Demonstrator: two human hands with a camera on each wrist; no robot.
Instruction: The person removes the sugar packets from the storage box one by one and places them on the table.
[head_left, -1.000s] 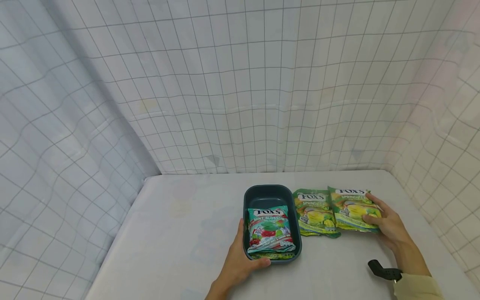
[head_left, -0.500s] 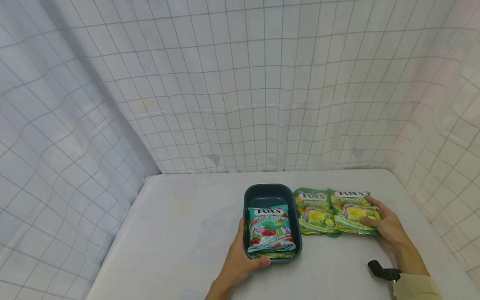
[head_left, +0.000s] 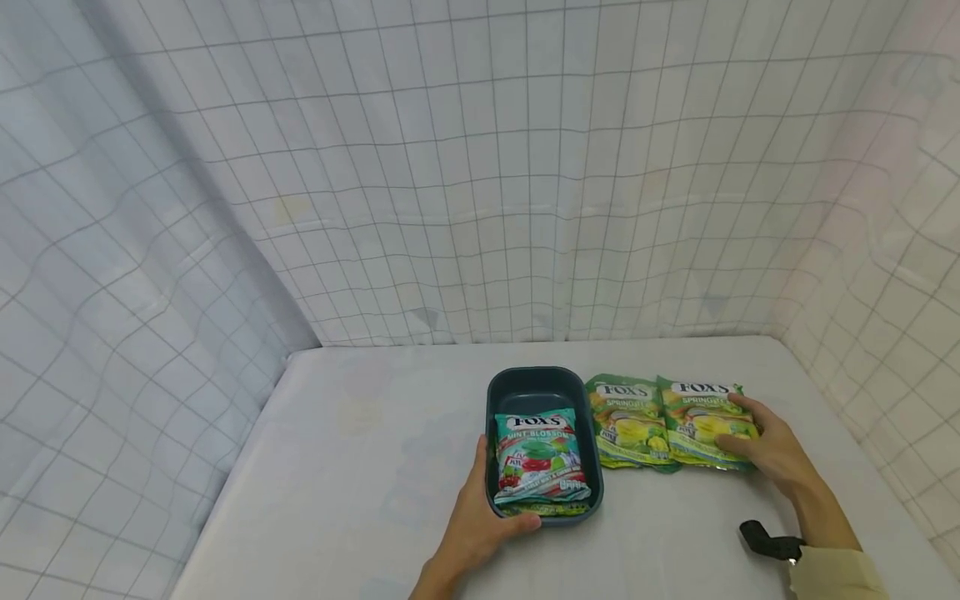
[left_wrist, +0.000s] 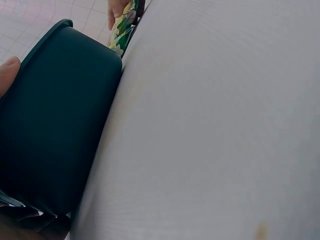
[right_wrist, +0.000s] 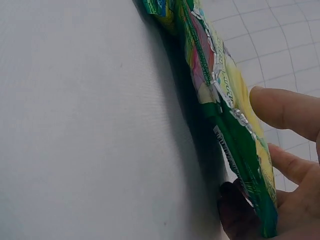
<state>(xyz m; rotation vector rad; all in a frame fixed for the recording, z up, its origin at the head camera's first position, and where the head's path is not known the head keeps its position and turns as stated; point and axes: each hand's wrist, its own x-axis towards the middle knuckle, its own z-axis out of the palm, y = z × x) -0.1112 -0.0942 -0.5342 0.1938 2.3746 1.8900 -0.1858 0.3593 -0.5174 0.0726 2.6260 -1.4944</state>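
Note:
In the head view my left hand (head_left: 476, 512) grips the near left corner of a dark teal plastic tub (head_left: 531, 382), thumb over the front rim and fingers along the left side. A mint blossom candy bag (head_left: 540, 462) lies face up inside, over a green-yellow bag that shows only at its near edge. My right hand (head_left: 776, 450) holds the right edge of a green and yellow candy bag (head_left: 701, 425), thumb above and some fingertips (right_wrist: 232, 197) at its underside. The bag's left edge overlaps a matching candy bag (head_left: 626, 425) beside the tub.
Everything rests on a white-covered table (head_left: 360, 467). White curtains with a grid pattern (head_left: 510, 208) close off the back and both sides. A black wrist mount (head_left: 768, 542) sticks out from the right wrist above the table.
The candy bag in my right hand has come down slightly and lies flatter against its neighbour. My right thumb has slid a little left over it. The left hand and tub stay put.

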